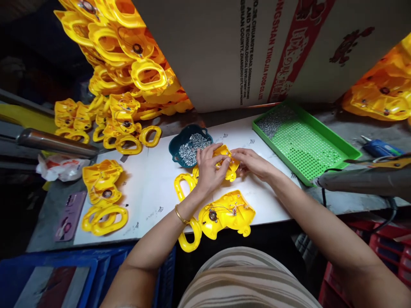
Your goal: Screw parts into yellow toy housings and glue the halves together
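Note:
Both hands meet over a yellow plastic part [231, 170] on the white board, just right of a dark teal bowl [175, 147] of small silvery screws. My left hand [210, 167] lies across the part, its thumb and fingers closed on it. At the part's right edge, my right hand [252, 162] has thumb and fingers drawn together; what they pinch is too small to make out. Nearer to me lies another yellow shell [224, 214] with a round dark component, wires and a looped handle [190, 235].
A green perforated tray [308, 145] holding screws stands at the right. Yellow shells [102, 182] lie at the left beside a purple phone case [69, 216]. Behind rise piled yellow parts [128, 47] and a large carton [218, 51]. A grey cylindrical tool [362, 182] juts in from the right.

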Tool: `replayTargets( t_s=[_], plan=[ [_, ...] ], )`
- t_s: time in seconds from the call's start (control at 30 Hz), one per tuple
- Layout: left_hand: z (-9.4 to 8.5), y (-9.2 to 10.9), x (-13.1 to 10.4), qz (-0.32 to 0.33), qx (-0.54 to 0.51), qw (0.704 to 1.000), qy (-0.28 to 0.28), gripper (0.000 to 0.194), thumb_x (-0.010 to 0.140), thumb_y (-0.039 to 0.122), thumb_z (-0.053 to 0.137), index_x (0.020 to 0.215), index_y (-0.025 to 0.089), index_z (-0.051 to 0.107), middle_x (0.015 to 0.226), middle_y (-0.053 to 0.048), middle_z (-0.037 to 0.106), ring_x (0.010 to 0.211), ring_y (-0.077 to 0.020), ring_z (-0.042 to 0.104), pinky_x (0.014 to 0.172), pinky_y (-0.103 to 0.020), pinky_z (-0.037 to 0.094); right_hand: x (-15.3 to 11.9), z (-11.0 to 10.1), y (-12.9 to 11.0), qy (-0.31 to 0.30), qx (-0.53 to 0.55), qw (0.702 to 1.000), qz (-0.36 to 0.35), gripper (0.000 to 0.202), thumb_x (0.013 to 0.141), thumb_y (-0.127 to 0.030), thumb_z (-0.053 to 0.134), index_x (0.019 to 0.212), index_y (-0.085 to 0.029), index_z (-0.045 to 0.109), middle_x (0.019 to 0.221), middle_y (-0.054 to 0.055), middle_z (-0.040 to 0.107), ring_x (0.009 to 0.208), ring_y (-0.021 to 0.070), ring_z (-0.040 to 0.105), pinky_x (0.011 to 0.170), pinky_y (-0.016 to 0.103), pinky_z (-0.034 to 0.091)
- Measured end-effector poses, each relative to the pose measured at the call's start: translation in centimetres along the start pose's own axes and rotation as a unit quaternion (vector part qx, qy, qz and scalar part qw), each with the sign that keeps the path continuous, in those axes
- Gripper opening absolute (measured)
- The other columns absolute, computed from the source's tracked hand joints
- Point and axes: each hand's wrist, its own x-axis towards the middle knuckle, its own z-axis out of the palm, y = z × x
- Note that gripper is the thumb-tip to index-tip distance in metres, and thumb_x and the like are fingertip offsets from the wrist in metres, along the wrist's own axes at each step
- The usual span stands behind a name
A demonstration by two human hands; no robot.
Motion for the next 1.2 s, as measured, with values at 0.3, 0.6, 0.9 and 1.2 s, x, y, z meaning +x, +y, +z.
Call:
replayTargets(
  t_s=[0.3, 0.6, 0.9, 1.2],
  plan=[
    [-2.8, 0.7, -0.4, 0.084, -0.017, 0.994, 0.063, 0.018, 0.091, 0.029, 0.059, 0.085, 0.022, 0.075, 0.124, -0.008, 0.062, 0.114, -0.025, 0.058, 0.1, -0.048, 0.042, -0.8, 1.8, -0.7, 0.008, 0.046, 0.992, -0.116, 0.016, 0.084, -0.024, 0.062, 0.096, -0.014, 0.057, 0.075, -0.003, 0.058, 0.053, 0.0038, 0.049, 0.043, 0.014, 0.036],
    [-11.5, 3.5, -1.6, 0.157, -0.01, 0.987, -0.026, 0.024, 0.084, 0.035, 0.071, 0.102, 0.021, 0.063, 0.113, -0.005, 0.069, 0.1, -0.019, 0.067, 0.09, -0.032, 0.052, -7.0, 3.8, -2.4, -0.053, -0.06, 0.972, -0.223, 0.036, 0.082, -0.04, 0.064, 0.109, -0.017, 0.057, 0.084, -0.001, 0.055, 0.06, 0.0064, 0.042, 0.053, 0.02, 0.035],
    [-11.3, 3.9, -5.2, 0.28, -0.06, 0.952, -0.112, 0.023, 0.089, 0.019, 0.067, 0.111, 0.02, 0.061, 0.102, -0.005, 0.071, 0.087, -0.0147, 0.067, 0.076, -0.024, 0.054, -11.4, 5.7, 2.4, -0.096, 0.011, 0.98, -0.176, 0.046, 0.083, -0.052, 0.062, 0.112, -0.016, 0.055, 0.087, 0.001, 0.055, 0.067, 0.0086, 0.044, 0.064, 0.025, 0.042],
    [-10.0, 1.3, -7.1, 0.136, -0.026, 0.962, -0.235, 0.091, 0.071, 0.061, 0.076, 0.145, 0.025, 0.039, 0.136, -0.014, 0.057, 0.121, -0.0291, 0.056, 0.099, -0.044, 0.05, -11.7, 3.2, 3.8, -0.049, -0.03, 0.992, -0.11, 0.05, 0.085, -0.053, 0.059, 0.122, -0.019, 0.054, 0.085, 0.001, 0.055, 0.063, 0.0092, 0.049, 0.048, 0.019, 0.043]
  ],
)
